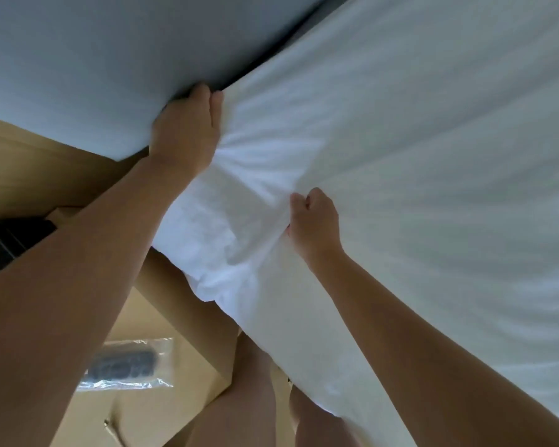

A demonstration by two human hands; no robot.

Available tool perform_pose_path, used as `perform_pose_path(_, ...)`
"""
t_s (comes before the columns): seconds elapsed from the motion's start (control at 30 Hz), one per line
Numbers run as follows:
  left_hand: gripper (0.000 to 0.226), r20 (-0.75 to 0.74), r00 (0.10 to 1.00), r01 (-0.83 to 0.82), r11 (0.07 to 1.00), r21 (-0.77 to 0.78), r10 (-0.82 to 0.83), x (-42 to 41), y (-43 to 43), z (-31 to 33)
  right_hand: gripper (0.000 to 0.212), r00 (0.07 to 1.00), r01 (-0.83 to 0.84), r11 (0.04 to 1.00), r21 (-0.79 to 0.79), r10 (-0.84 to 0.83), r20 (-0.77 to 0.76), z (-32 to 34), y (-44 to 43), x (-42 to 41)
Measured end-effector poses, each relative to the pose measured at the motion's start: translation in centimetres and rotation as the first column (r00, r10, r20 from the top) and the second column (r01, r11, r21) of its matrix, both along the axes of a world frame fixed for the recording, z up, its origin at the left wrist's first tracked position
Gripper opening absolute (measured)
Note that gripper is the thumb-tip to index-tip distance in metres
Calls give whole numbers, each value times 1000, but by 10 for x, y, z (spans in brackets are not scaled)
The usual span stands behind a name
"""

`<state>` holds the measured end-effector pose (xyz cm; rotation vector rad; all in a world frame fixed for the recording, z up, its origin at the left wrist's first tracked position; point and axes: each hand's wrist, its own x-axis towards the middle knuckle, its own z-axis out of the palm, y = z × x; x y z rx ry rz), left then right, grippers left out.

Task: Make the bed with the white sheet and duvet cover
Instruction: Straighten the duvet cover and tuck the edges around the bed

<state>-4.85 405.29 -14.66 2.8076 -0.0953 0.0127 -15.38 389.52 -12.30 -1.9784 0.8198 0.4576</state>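
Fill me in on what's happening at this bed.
A person is fitting the white fabric sheet over a mattress corner. The left hand has its grip on the sheet's edge at the dark gap beside a pale blue-white padded surface; the right hand bunches a fold lower down. The fabric between them is wrinkled, so the corner isn't smooth yet. A clear plastic bag holding something dark lies on the tan wooden surface below.

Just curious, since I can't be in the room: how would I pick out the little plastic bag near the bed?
Start at the big white sheet, then drop to the light wooden surface beside its corner. The plastic bag lies flat there: clear, crinkly and shiny, with a dark object inside, unlike the solid black item farther up.
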Motion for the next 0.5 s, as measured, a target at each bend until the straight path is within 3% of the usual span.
perform_pose_path(0.07, 38, -29, 1000, 12, 993, 114, -9, 3, 4, -8, 32, 999, 3, 999, 53, -5, 39, 1, -1, -6)
perform_pose_path(0.13, 32, -203, 976, -40, 977, 207, 83, 4, -6, -18, 29, 999, -33, 997, 66, 34, -8, -2, -9, -23)
perform_pose_path(0.2, 30, -341, 922, -95, 961, 260, 183, 10, -21, -22, 21, 979, -199, 980, 2, 199, -54, -8, -25, -45)
perform_pose_path(0.27, 30, -355, 915, -97, 960, 262, 190, 13, -29, -23, 16, 907, -421, 898, -127, 414, -80, -14, -42, -71)
perform_pose_path(0.33, 31, -274, 954, -60, 975, 216, 120, 1, -33, -15, 38, 793, -608, 765, -214, 598, -114, -17, -56, -93)
perform_pose_path(0.4, 29, -114, 993, 26, 998, 50, -20, -34, -35, -5, 54, 596, -788, 549, -278, 794, -121, -17, -64, -112)
perform_pose_path(0.5, 29, -53, 992, 106, 975, -193, -118, -126, -41, 13, 51, 309, -886, 184, -426, 919, -246, -17, -71, -131)
